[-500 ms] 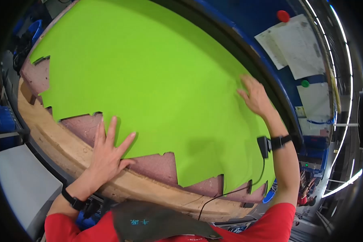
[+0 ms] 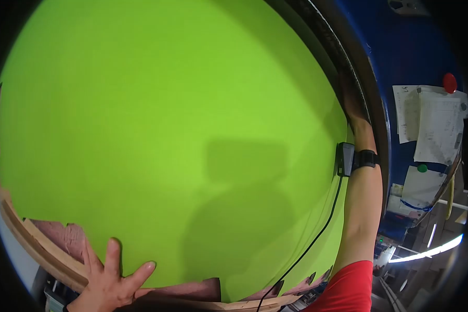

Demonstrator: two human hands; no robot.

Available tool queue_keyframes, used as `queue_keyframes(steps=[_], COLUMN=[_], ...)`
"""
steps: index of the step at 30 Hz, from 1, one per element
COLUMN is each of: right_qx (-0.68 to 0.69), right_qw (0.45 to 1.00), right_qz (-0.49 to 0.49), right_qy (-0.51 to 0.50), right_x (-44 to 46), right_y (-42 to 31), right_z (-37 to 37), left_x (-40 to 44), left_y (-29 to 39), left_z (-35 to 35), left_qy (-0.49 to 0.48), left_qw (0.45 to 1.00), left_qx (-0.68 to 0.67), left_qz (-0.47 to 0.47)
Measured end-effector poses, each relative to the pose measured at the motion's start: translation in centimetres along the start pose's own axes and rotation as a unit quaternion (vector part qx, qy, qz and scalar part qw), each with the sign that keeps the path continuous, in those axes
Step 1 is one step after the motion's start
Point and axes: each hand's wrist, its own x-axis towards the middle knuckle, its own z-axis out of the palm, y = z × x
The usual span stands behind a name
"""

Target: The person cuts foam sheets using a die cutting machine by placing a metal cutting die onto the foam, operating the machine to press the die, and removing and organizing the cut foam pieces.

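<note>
A bright green sheet (image 2: 140, 104), which looks like cloth, fills most of the head view. My left hand (image 2: 112, 283) rests on its near edge at the lower left, fingers spread and holding nothing. Beside that hand, notches in the edge expose a pinkish layer (image 2: 57, 234) above a curved wooden rim (image 2: 41, 249). On the right, my right hand (image 2: 354, 101) reaches in along the sheet's far edge, beside a dark curved border. Deep shadow hides its fingers, so what they touch does not show. A black device (image 2: 345, 159) is strapped to that wrist.
A black cable (image 2: 317, 236) runs from the wrist device across the sheet. Beyond the dark curved border (image 2: 372, 88) stands a blue panel (image 2: 395, 52) with papers (image 2: 439, 127), a red magnet (image 2: 450, 83) and a green one (image 2: 422, 168).
My view has moved closer over the green sheet. My right hand has gone from lying on the sheet to the shadowed far edge. My left hand stays spread at the near edge.
</note>
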Motion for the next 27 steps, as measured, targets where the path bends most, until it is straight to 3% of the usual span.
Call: queue_keyframes(steps=[2,4,7,9,11,12,13,14,15,16,18,22,25,27], right_qx=[0.057,0.024,0.042,0.041,0.056,-0.038,0.030,-0.058,-0.053,-0.019,-0.013,-0.033,-0.042,-0.029], right_qw=[0.998,0.999,0.998,0.987,0.956,0.935,0.985,0.989,0.973,0.967,0.983,0.979,0.979,0.986], right_qz=[-0.007,-0.027,0.035,0.129,0.200,0.227,0.023,-0.103,-0.207,-0.230,-0.114,-0.109,-0.161,-0.065], right_qy=[0.014,0.031,0.013,-0.092,-0.207,-0.271,-0.169,-0.094,-0.092,-0.107,-0.142,-0.170,-0.121,-0.151], right_x=[0.3,0.4,-0.2,-1.0,-2.0,-2.6,-4.7,-6.9,-7.8,-8.9,-9.6,-8.8,-9.5,-9.7], right_y=[-0.2,0.3,0.0,1.0,-0.2,-6.9,-7.4,-8.6,-10.1,-9.6,-7.4,-7.0,-7.8,-7.9], right_z=[-0.1,-0.1,-0.2,-1.0,0.1,-3.5,-3.0,-3.1,-4.1,-3.2,0.0,-1.8,-1.2,-0.6], left_x=[0.6,0.6,0.0,-0.4,0.6,1.3,1.7,1.9,2.0,2.0,2.2,2.9,2.4,2.2], left_y=[0.3,0.4,0.4,-0.5,-0.2,0.1,0.4,0.7,1.0,1.1,1.4,1.6,1.6,1.7], left_z=[-0.5,0.1,0.1,0.9,-0.1,-0.8,-1.3,-1.6,-1.5,-1.5,-1.5,-1.3,-1.7,-2.0], left_qy=[0.038,0.058,0.038,-0.001,0.017,0.037,0.044,0.048,0.036,0.024,0.032,0.083,0.091,0.099], left_qw=[0.999,0.998,0.997,1.000,1.000,0.999,0.999,0.999,0.999,0.999,0.998,0.994,0.995,0.994], left_qx=[-0.016,-0.002,-0.014,0.006,0.007,-0.008,-0.002,0.002,-0.011,-0.025,-0.037,-0.062,-0.028,-0.017], left_qz=[-0.035,-0.022,-0.062,0.000,-0.009,-0.008,-0.012,-0.018,-0.023,-0.028,-0.047,-0.027,-0.025,-0.029])
